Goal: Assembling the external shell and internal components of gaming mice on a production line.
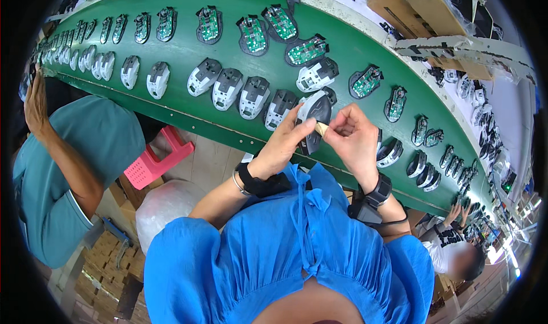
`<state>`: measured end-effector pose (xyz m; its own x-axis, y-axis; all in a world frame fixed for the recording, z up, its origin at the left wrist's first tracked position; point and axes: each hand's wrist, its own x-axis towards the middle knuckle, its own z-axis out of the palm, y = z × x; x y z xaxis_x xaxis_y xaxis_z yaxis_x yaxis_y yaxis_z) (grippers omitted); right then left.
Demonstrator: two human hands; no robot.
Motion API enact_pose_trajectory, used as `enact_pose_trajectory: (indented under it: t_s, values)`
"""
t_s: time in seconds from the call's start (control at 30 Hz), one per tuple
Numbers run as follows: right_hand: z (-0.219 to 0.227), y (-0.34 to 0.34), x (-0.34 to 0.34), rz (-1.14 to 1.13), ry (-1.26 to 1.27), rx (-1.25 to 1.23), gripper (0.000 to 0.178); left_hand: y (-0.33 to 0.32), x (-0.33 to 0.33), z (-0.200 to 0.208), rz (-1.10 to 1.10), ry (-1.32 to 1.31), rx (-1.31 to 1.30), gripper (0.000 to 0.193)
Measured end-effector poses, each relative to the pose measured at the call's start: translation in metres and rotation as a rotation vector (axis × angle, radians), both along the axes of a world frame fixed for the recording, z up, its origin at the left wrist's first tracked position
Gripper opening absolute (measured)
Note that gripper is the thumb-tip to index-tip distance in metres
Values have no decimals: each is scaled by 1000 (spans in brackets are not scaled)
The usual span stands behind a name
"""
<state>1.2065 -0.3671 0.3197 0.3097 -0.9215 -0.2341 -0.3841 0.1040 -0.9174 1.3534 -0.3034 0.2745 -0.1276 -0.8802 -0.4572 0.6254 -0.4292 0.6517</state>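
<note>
Close above the near edge of the green conveyor belt [188,110], my left hand [281,146] holds a black and white computer mouse [315,108], thumb across it. My right hand [355,137] pinches a small yellowish-tan piece [322,128], perhaps tape or paper, against the side of the mouse. Whether that piece sticks to the mouse I cannot tell. Just beyond my hands lies another grey and white mouse shell [313,76]. Several more shells [254,97] are lined up to the left of my left hand.
Mouse bases with green circuit boards [252,35] line the belt's far side. Dark mouse shells [390,153] lie to my right. A co-worker's arm [71,158] is at the far left, another person [451,252] at the lower right. A pink plastic stool [155,160] and cardboard boxes [419,7] stand around.
</note>
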Motion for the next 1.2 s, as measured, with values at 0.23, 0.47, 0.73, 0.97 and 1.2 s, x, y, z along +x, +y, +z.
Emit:
enact_pose_trajectory:
  t_s: [0.23,0.47,0.73,0.97,1.2]
  values:
    - [-5,4,-17,200,-189,471,19,9,17,-15,6,-204,-88,70]
    - [3,8,-20,224,-459,578,79,25,28,-9,-235,-373,-359,73]
    - [-13,54,-20,95,-461,869,67,65,25,3,-266,-548,-67,60]
    - [-50,70,-38,-107,-594,1065,56,62,37,-34,-587,-426,28,75]
    - [-50,57,-29,262,-221,724,62,53,35,-23,-857,-740,-143,77]
